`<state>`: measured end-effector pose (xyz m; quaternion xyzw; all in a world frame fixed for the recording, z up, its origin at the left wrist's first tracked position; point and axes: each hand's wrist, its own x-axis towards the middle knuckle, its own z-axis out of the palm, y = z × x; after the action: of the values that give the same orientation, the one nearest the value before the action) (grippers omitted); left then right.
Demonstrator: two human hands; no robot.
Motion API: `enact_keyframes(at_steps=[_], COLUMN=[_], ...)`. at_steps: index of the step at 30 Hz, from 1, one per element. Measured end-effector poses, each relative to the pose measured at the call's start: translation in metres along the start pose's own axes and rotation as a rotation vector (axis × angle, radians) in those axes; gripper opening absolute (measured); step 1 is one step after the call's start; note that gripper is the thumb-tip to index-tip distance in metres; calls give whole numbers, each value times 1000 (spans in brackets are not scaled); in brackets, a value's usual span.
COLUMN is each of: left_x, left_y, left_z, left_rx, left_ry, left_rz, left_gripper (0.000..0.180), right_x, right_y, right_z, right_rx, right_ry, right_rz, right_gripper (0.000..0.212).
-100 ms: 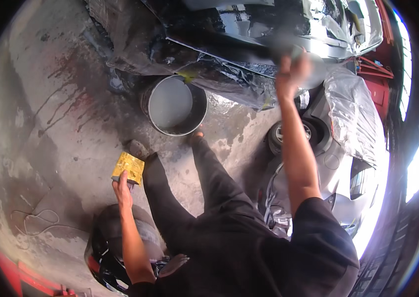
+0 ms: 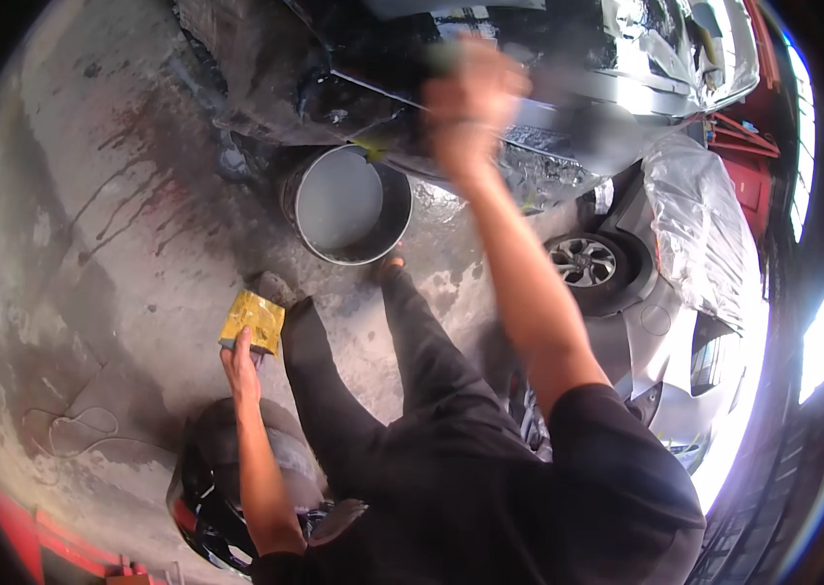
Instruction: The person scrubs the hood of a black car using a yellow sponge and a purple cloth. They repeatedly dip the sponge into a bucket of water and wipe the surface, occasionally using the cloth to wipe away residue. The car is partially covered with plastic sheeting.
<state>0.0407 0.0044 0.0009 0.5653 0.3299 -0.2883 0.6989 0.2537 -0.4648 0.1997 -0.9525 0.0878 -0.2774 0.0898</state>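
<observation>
Right hand [image 2: 476, 96] has swung leftward over black bodywork [image 2: 378, 54], arm [image 2: 529, 302] outstretched.

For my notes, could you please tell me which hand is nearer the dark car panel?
Right. The right hand is over the dark car panel, contact unclear; the left hand, farther back, holds a yellow block.

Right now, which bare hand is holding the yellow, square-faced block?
The left hand, beside the dark-trousered leg, holds the yellow, square-faced block. The right hand is blurred over the glossy black car panel; whether it grips anything is unclear.
</observation>
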Motion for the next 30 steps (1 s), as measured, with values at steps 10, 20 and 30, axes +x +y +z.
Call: enact_keyframes(at_steps=[10,20,30], left_x=[-35,-80,-118], left_y=[45,126,118], left_z=[57,163,248], left_rx=[-264,-133,-331], left_ry=[-172,-616,-773], left_rz=[65,209,104], left_gripper=[55,83,82], right_x=[-136,-149,-134], right_y=[-187,-140,-69], right_z=[-5,-86,-149], right_rx=[762,847,1002], right_ry=[-786,-710,-637], right_rz=[118,184,576], right_gripper=[77,71,65])
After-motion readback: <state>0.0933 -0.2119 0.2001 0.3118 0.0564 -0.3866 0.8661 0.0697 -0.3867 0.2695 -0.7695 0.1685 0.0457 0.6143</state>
